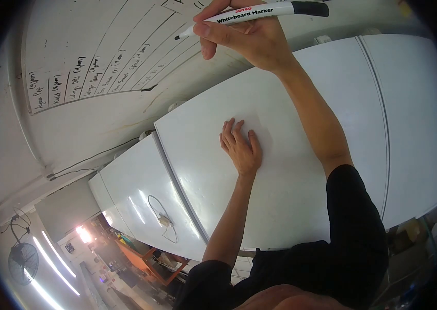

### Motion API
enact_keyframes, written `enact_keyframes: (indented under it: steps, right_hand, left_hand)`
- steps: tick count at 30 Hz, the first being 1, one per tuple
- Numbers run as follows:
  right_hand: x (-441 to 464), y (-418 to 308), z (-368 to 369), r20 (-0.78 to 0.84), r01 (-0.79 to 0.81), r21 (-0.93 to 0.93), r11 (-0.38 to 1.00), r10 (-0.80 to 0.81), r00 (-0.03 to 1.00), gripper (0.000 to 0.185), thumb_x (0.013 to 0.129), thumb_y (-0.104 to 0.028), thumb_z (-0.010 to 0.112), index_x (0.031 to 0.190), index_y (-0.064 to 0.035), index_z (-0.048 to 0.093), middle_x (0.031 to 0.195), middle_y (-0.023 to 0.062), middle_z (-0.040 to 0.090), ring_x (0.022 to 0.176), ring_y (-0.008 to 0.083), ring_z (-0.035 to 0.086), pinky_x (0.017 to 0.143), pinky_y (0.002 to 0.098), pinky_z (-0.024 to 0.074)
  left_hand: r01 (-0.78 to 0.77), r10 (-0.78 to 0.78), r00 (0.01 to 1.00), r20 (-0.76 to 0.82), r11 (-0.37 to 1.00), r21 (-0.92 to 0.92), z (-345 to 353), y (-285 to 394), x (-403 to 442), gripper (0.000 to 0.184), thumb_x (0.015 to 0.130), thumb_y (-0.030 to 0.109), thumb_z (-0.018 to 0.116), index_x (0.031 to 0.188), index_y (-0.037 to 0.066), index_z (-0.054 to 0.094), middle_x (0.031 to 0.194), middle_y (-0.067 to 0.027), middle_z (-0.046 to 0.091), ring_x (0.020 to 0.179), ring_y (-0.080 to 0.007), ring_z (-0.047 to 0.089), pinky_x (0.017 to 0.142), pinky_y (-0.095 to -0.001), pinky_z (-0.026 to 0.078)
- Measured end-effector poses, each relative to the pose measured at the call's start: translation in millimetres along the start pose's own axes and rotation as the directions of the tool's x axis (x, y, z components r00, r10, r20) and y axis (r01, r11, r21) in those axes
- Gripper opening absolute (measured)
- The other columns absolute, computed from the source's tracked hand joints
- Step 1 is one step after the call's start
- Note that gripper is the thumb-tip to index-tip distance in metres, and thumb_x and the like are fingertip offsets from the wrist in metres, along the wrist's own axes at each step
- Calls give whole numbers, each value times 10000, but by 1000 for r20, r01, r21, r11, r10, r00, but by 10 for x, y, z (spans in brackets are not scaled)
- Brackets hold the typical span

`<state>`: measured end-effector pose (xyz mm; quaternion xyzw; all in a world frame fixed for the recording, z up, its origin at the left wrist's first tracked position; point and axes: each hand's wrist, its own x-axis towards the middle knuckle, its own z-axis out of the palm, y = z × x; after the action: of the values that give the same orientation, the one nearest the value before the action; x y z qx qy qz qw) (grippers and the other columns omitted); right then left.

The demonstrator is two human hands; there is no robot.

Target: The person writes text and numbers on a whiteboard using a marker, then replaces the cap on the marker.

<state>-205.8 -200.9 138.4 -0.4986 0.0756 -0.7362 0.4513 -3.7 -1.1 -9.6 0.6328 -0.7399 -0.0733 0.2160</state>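
Observation:
Pinched in the fingers of my right hand [249,39] is a whiteboard marker [259,13], white with a black end at the right. Its dark tip points left, close to the ruled whiteboard [74,41], near the lower end of the lines. Whether the tip touches the board I cannot tell. Handwritten rows run along the board's lower part. My left hand [241,150] lies with fingers spread on the white freezer top [280,201], holding nothing.
A second white freezer [136,199] stands to the left with a coiled cable [164,221] on it. More white lid extends at the right. A wall fan [23,263] and an orange wooden frame [148,263] show at the lower left.

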Motion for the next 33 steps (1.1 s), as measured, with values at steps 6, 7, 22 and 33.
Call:
enact_keyframes:
  steps: [6, 7, 22, 33]
  right_hand:
    - [-14, 54, -11, -5, -3, 25, 1000, 3, 1000, 164, 998, -111, 765, 1051, 12, 669, 795, 99, 739, 674, 131, 709, 609, 248, 564]
    - [-14, 61, -14, -9, -7, 25, 1000, 7, 1000, 169, 995, -114, 770, 1046, 14, 673, 792, 97, 739, 669, 130, 706, 611, 247, 564]
    - [63, 200, -515, 230, 389, -797, 463, -363, 903, 126, 851, -78, 765, 954, -9, 783, 706, 93, 683, 649, 194, 547, 766, 395, 464]
    - [5, 218, -370, 140, 263, -863, 431, -296, 945, 402, 781, -3, 671, 1158, 47, 804, 691, 118, 694, 619, 211, 473, 825, 418, 431]
  left_hand:
    - [-3, 3, 1000, 2, 1000, 5, 5, -15, -3, 405, 1006, 191, 597, 1380, 40, 555, 1500, -203, 493, 1445, -437, 410, 1205, -583, 258]
    - [-4, 4, 1000, 1, 1000, 6, 11, -19, -4, 406, 1005, 190, 597, 1381, 41, 554, 1500, -202, 493, 1446, -437, 410, 1205, -584, 258]
    - [11, -11, 1000, 10, 1000, 2, 3, -25, -3, 412, 1002, 186, 595, 1388, 51, 546, 1516, -192, 479, 1463, -431, 396, 1212, -586, 252]
    - [20, -20, 1000, 19, 1000, 7, -9, -11, -3, 411, 1004, 190, 595, 1389, 56, 550, 1525, -190, 472, 1472, -426, 385, 1214, -587, 244]
